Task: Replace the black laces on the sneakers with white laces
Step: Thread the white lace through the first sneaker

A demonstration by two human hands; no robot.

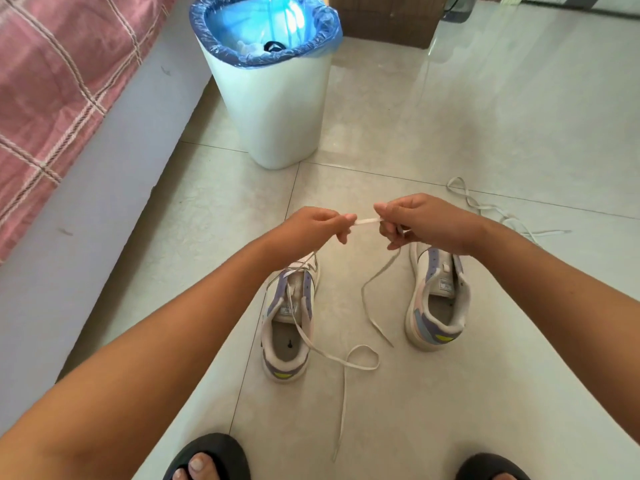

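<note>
Two bare hands meet above a pale glossy tiled floor point(485, 116), stretching a short span of flat white shoelace point(367, 221) between them. The left hand point(313, 225) pinches the lace between thumb and curled fingers, and the right hand point(424, 223) does the same at the other side, its remaining fingers folded in. From the left hand the lace runs down to the left white sneaker with lilac panels and a yellow heel tab point(289, 323), seemingly threaded through its front eyelets, then trails over the heel into a loop on the floor. From the right hand a loose end hangs down between the shoes. The right matching sneaker point(438, 299) stands near, with no lace that can be made out. A second white shoelace point(485, 207) lies loose on the floor beyond the right wrist. Behind stands a white waste bin with a blue plastic liner point(273, 98), beside a bed with a pink checked cover point(52, 81).
</note>
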